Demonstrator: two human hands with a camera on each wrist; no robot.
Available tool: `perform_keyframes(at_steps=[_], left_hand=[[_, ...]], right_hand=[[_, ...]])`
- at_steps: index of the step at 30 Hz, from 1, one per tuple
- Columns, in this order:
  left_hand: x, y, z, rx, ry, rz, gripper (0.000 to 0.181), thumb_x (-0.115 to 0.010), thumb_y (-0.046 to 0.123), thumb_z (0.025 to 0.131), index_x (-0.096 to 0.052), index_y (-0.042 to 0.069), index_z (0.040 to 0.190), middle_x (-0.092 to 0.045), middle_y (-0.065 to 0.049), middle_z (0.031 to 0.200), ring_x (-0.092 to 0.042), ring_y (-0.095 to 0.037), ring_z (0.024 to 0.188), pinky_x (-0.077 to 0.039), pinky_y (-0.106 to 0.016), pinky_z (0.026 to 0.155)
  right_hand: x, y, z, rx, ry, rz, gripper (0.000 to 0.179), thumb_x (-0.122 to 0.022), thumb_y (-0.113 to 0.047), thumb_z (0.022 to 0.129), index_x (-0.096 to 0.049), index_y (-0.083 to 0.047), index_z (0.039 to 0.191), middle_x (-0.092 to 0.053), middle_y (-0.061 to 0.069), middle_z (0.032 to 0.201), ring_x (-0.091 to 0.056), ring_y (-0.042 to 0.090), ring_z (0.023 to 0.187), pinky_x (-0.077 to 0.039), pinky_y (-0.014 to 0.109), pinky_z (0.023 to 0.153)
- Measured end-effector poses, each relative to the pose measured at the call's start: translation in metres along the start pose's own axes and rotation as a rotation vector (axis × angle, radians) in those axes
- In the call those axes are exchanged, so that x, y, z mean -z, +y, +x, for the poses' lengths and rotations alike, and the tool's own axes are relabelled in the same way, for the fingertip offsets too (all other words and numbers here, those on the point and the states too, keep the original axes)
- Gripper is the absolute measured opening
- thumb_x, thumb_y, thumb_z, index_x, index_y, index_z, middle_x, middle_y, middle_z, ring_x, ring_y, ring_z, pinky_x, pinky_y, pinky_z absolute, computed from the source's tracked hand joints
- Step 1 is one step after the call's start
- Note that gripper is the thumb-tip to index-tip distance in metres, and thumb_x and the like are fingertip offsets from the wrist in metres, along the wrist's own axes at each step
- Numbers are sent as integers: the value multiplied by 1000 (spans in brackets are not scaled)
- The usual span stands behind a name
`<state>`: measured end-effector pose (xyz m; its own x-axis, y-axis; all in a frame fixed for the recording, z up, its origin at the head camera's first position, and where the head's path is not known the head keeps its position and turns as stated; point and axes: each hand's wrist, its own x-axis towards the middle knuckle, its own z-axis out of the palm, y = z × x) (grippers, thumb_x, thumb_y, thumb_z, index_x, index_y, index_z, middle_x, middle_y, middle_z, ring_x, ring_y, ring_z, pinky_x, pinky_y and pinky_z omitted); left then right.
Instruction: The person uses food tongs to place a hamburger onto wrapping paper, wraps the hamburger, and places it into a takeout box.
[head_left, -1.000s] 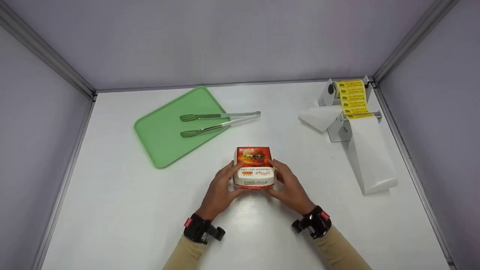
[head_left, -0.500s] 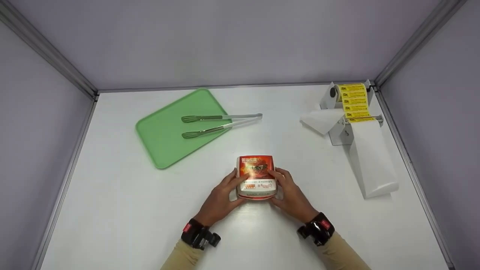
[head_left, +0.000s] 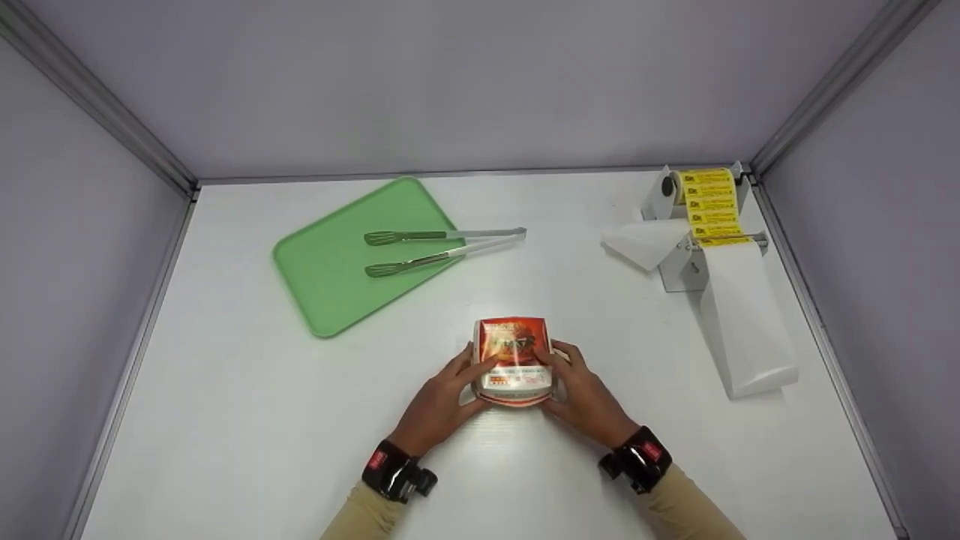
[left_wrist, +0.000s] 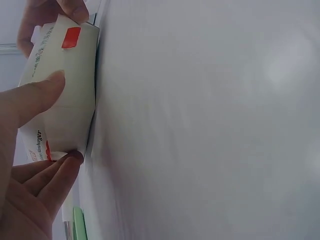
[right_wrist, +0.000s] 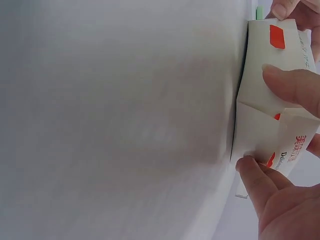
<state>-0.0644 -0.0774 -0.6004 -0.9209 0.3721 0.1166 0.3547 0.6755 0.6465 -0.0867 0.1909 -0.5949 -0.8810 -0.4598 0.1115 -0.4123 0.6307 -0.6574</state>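
A red and white cardboard burger box (head_left: 513,382) with a burger picture on its lid stands on the white table in front of the person. My left hand (head_left: 442,405) grips its left side, thumb at the near face and an index finger over the lid's edge. On the opposite side my right hand (head_left: 589,397) holds it the same way. In the left wrist view, the left thumb (left_wrist: 47,92) presses the white side panel below a red patch. The right wrist view has the right fingertips (right_wrist: 250,162) low on the box, near a side flap seam.
Behind the box to the left lies a green tray (head_left: 322,300), with metal tongs (head_left: 491,234) lying open across its right edge. A label dispenser (head_left: 682,266) with a roll of yellow labels (head_left: 711,202) stands at the right, its white backing strip (head_left: 750,322) trailing forward.
Both hands have drawn the burger box a short way toward the person. Its lid now shows more from above. The tray, tongs and label dispenser have stayed in place.
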Motion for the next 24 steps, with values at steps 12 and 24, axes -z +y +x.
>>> perform_keyframes(at_steps=[12, 24], left_hand=[[15, -2, 6, -181, 17, 409, 71, -71, 51, 91, -44, 33, 153, -53, -18, 150, -68, -31, 117, -56, -44, 97], [27, 2, 4, -264, -54, 571, 81, -56, 70, 91, -37, 27, 158, -42, -9, 161, -49, -30, 141, -45, -45, 113]], right_hand=[[14, -4, 2, 89, -15, -336, 87, -89, -24, 76, -46, -13, 151, -54, 20, 146, -70, 28, 110, -61, 37, 82], [36, -8, -3, 259, -82, -549, 100, -79, -62, 76, -42, -13, 155, -41, 14, 161, -41, 31, 148, -40, 49, 117]])
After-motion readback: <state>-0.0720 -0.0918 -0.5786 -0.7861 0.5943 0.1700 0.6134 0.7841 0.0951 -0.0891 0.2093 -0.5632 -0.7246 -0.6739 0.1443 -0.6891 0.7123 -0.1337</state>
